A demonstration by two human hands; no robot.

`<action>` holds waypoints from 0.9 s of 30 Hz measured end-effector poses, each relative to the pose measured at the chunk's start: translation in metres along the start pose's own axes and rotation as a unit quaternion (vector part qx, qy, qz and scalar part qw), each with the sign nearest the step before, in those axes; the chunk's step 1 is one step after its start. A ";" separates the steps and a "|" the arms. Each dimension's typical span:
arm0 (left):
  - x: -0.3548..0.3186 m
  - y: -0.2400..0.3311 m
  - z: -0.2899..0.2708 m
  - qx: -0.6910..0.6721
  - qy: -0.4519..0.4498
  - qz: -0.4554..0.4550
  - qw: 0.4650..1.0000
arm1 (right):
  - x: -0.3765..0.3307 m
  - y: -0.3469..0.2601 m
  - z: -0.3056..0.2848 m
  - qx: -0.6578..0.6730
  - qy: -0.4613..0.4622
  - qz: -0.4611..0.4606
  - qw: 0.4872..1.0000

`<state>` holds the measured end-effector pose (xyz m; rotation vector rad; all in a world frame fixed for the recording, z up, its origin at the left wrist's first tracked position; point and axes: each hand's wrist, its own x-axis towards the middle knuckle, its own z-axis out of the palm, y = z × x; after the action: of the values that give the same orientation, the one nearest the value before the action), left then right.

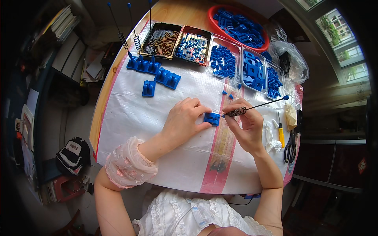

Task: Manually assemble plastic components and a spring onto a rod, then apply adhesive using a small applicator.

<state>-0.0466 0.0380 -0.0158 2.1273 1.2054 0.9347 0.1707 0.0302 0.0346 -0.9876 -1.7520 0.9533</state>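
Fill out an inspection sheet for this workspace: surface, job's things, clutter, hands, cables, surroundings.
Surface: round wooden table under a white woven sheet with pink stripes.
Job's things: small blue block on the sheet; black spring rod with a blue tip, its coil end at the block.
Clutter: trays of blue parts, tray of brass pieces, red bowl, finished blue bases, yellow screwdriver, scissors.
Hands: left hand grips the block; right hand pinches the rod.
Cables: thin dark cable below the table edge.
Surroundings: shelves of papers, cap, window.
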 end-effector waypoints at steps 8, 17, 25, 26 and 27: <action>-0.001 0.000 -0.001 -0.001 -0.001 -0.003 1.000 | 0.001 0.002 0.001 0.000 0.002 -0.008 1.000; -0.001 0.001 -0.001 -0.002 -0.001 -0.004 1.000 | 0.001 0.000 0.000 -0.003 -0.005 -0.010 1.000; -0.001 0.000 0.000 -0.004 0.003 -0.004 1.000 | 0.000 0.002 0.002 0.005 0.008 -0.006 1.000; 0.000 0.000 0.000 -0.006 0.001 -0.005 1.000 | 0.000 0.001 0.001 0.002 0.004 -0.008 1.000; 0.000 0.000 0.000 -0.005 0.001 -0.004 1.000 | 0.000 0.001 0.001 -0.001 0.001 -0.010 1.000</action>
<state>-0.0467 0.0377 -0.0155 2.1114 1.2074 0.9387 0.1698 0.0303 0.0334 -0.9709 -1.7576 0.9377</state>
